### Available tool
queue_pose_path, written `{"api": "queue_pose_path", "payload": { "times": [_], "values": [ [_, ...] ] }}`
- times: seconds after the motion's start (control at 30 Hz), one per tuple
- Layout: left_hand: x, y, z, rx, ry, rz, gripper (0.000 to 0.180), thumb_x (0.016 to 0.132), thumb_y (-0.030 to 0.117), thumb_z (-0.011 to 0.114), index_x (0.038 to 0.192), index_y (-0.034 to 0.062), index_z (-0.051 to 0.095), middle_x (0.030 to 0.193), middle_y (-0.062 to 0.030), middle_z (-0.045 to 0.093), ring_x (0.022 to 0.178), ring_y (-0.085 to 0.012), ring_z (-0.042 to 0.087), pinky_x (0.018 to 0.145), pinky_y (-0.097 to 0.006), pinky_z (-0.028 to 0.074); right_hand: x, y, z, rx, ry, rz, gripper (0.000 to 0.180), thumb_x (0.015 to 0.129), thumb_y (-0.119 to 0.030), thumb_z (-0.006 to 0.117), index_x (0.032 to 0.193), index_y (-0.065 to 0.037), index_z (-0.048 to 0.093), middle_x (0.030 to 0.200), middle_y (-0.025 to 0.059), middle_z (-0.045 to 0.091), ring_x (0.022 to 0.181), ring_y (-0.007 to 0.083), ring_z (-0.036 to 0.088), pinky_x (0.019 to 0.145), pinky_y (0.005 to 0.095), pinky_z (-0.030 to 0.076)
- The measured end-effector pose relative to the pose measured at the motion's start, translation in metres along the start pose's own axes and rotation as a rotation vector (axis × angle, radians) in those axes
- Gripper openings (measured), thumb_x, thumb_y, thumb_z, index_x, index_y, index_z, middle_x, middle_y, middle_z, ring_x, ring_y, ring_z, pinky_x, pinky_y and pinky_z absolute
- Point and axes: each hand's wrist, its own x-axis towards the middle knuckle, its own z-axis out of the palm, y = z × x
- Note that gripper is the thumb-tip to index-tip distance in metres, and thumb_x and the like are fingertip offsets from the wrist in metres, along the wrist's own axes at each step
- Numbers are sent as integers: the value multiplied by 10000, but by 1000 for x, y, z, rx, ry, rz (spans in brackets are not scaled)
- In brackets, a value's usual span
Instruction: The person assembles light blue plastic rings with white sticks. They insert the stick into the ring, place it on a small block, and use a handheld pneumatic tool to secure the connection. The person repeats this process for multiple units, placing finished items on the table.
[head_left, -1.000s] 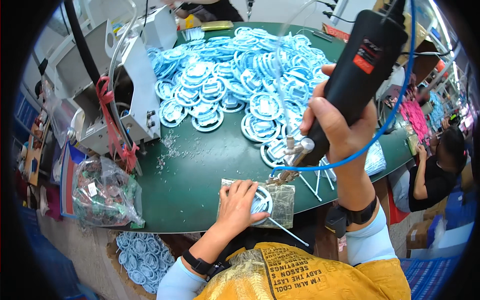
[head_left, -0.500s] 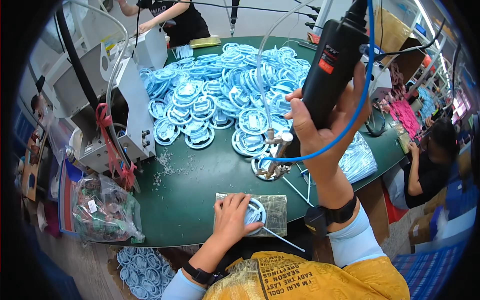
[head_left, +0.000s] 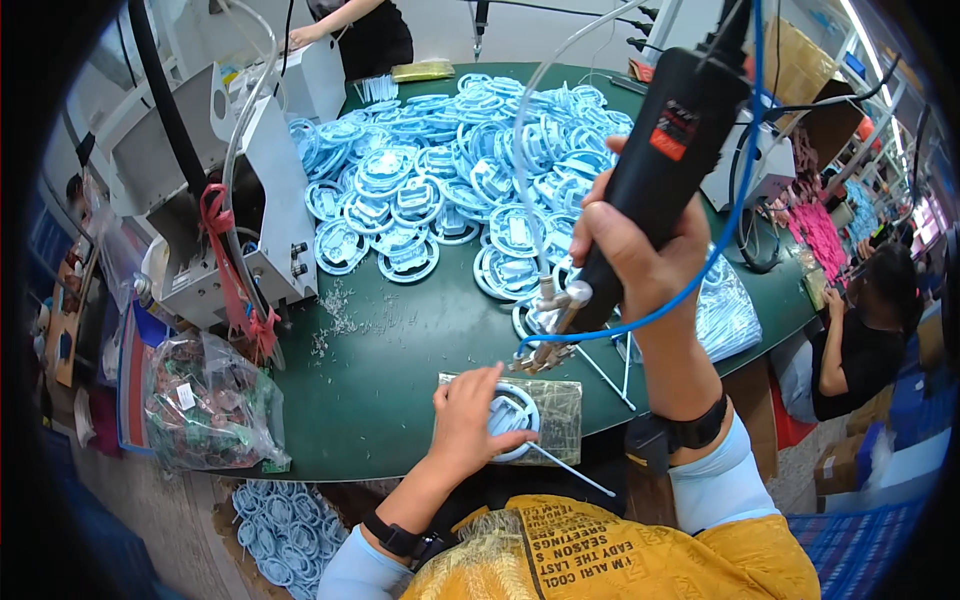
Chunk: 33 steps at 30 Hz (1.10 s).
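My right hand [head_left: 640, 255] is wrapped around a black power screwdriver [head_left: 655, 150], fed by a blue air hose and a clear tube. Its metal tip [head_left: 540, 350] points down and hangs just beyond a round light-blue plastic part [head_left: 513, 412]. The part, ring-shaped with a thin rod sticking out toward the right, lies on a taped flat block [head_left: 560, 405] at the table's near edge. My left hand [head_left: 468, 415] steadies it from the left, with the thumb across the near rim of its ring.
A large heap of similar light-blue parts [head_left: 440, 180] covers the far table. Loose small screws [head_left: 345, 310] lie left of centre, near a grey machine [head_left: 240, 200]. Bagged parts [head_left: 725, 310] lie at right, a plastic bag [head_left: 210, 405] at left. Co-workers [head_left: 865, 330] are nearby.
My right hand has lowered the screwdriver, so its tip is nearer the part on the block. My left fingers have shifted left, uncovering more of the ring.
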Motion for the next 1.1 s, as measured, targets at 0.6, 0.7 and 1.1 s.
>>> {"api": "queue_pose_path", "payload": {
  "times": [0.6,0.7,1.1],
  "values": [
    [122,80,-74,-684,307,-32,316,766,6,788,1045,-25,645,861,-43,701,732,-92,655,656,-224,520,-64,33,-34,-243,-66,162,425,851,-178,755,1200,-29,563,795,16,589,666,87,557,599,251,456],
    [132,91,-71,-746,273,-34,273,767,-14,782,996,-27,635,839,-53,698,717,-99,653,656,-227,516,-87,50,-39,-329,-122,206,486,827,-256,781,1190,-26,555,663,41,591,583,124,564,552,283,444],
    [133,122,-49,-795,253,-74,282,776,6,775,1011,-21,621,896,-83,691,764,-136,663,706,-255,535,-85,59,-50,-124,-13,267,378,788,-215,792,1038,-17,590,578,60,569,505,149,541,503,315,403]
  ]
}}
